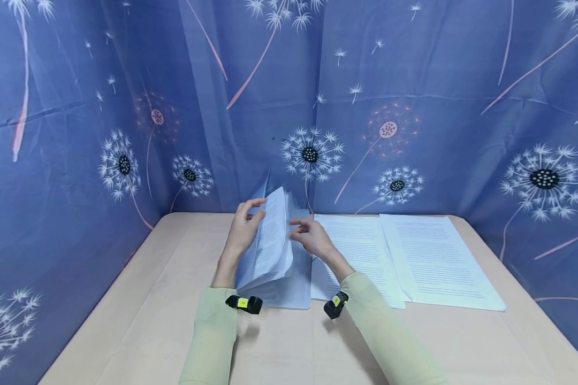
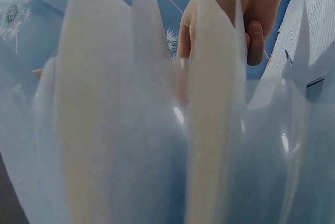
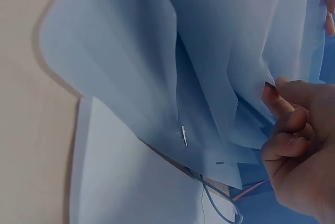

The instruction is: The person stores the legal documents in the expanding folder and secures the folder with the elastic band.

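A blue display folder [image 1: 301,283] with clear sleeves lies on the table, its cover and several leaves raised at the left. My left hand [image 1: 244,227] grips those raised leaves, which include a printed sheet [image 1: 272,230], near their upper left edge. From the other side, my right hand [image 1: 312,237] pinches the edge of a clear sleeve [image 3: 251,62] between thumb and forefinger, the other fingers curled. In the left wrist view, upright sleeves [image 2: 120,103] spread apart, and the right hand [image 2: 246,9] shows behind them.
Two overlapping sets of printed sheets [image 1: 443,262] lie right of the folder. An elastic cord [image 3: 212,198] with a metal tip [image 3: 183,136] hangs by the folder's edge. A blue dandelion-patterned curtain [image 1: 270,128] encloses the beige table [image 1: 139,321] at the back and sides.
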The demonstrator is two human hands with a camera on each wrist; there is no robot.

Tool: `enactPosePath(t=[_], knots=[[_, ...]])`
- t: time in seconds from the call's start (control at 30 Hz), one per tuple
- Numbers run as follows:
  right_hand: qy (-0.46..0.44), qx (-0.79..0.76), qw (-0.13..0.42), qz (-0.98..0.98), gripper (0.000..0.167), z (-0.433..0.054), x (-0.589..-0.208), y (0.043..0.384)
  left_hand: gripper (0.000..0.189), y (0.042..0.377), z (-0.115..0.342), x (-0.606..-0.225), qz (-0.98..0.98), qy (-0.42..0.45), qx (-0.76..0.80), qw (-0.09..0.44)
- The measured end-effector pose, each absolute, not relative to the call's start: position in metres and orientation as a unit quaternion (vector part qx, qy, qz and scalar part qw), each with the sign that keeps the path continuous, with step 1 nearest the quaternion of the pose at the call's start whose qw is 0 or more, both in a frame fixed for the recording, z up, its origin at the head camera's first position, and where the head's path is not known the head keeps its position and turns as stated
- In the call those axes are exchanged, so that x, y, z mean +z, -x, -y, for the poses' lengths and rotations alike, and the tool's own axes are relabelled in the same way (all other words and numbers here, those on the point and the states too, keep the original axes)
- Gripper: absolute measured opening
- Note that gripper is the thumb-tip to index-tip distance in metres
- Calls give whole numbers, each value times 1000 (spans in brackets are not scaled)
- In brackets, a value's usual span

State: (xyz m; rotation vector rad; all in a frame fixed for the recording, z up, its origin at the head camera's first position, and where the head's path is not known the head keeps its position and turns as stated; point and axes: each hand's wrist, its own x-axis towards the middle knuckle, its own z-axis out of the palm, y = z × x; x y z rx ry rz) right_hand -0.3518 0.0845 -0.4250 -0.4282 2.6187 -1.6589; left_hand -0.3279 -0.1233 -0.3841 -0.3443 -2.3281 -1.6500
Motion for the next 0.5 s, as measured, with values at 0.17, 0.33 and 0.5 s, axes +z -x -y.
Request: enactPosePath(t=[0.17, 0.33, 0.5], knots=[[146, -520, -4, -841, 37, -91, -423, 351, 37, 329, 123, -385, 799, 118, -574, 133], [157, -528, -20, -834, 36, -105, -419, 352, 37, 326, 123, -379, 796, 116, -580, 128], [150, -524, -23, -838, 33, -123, -416, 352, 37, 329, 123, -383, 801, 114, -572, 136]])
